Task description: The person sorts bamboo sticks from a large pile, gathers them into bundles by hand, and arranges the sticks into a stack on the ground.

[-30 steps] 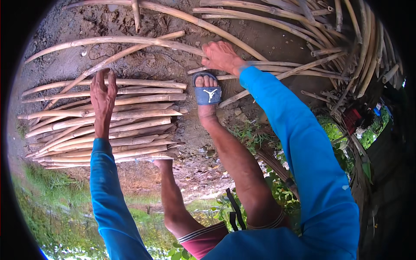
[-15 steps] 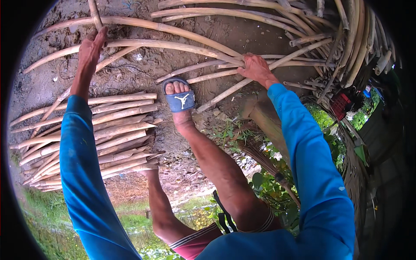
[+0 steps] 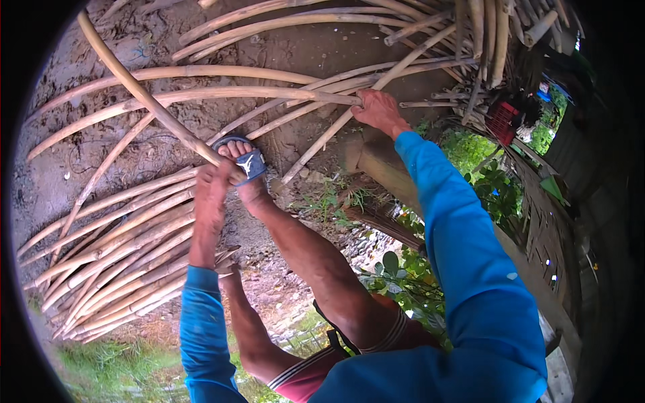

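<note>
My left hand (image 3: 212,191) is closed round the near end of a tan bamboo pole (image 3: 144,97), just beside my sandalled foot. This pole slants away to the far left, crossing above other poles. My right hand (image 3: 379,111) grips the right end of a second long bamboo pole (image 3: 222,93), which stretches left across the muddy ground and passes under the first. Just beyond it lies another similar pole (image 3: 201,70). Left of my legs is a pile of cut bamboo poles (image 3: 127,248), lying roughly side by side, their right ends partly behind my left hand and forearm.
A large heap of poles (image 3: 480,40) fills the far right, with a red crate (image 3: 502,119) beside it. Nearer, a thick log (image 3: 390,174) lies left of my right sleeve. My foot in a blue sandal (image 3: 250,164) stands between the pile and loose poles. Leafy plants (image 3: 410,289) grow at right.
My left hand has come nearer and to the right, bringing its pole down across the others. My right hand keeps its grip on the pole end. The whole view has shifted slightly.
</note>
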The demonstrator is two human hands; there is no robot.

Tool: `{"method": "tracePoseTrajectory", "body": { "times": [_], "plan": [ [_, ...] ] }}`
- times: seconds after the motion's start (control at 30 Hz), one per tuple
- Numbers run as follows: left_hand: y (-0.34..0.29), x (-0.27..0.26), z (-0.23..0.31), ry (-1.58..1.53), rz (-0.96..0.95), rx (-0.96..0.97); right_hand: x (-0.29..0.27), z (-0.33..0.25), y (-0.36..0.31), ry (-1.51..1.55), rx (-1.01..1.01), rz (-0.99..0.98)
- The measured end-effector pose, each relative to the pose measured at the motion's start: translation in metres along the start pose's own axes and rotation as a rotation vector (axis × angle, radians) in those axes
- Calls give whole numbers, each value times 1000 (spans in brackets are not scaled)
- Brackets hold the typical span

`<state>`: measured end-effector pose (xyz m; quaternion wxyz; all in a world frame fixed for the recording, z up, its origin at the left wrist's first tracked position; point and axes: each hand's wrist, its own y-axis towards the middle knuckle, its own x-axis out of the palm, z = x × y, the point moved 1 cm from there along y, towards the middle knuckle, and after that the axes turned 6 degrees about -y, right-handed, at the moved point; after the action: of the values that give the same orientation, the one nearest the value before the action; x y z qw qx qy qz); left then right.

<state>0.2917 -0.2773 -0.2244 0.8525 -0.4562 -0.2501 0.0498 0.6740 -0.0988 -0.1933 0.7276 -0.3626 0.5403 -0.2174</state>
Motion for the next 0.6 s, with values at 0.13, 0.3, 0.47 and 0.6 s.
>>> {"method": "tracePoseTrajectory", "body": {
  "times": [0.13,0.3,0.47,0.6],
  "plan": [
    [-55,109,-30,-173,-284,-132,-26,2,-9,163,-143,-343],
    [-81,213,-87,-189,-621,-366,-57,-98,-28,956,-97,-577],
    [-88,235,-114,5,-769,-269,-82,-183,-26,855,-326,-613],
    [-102,193,-43,182,-932,-177,-84,-171,-57,648,-518,-314]
  ]
}}
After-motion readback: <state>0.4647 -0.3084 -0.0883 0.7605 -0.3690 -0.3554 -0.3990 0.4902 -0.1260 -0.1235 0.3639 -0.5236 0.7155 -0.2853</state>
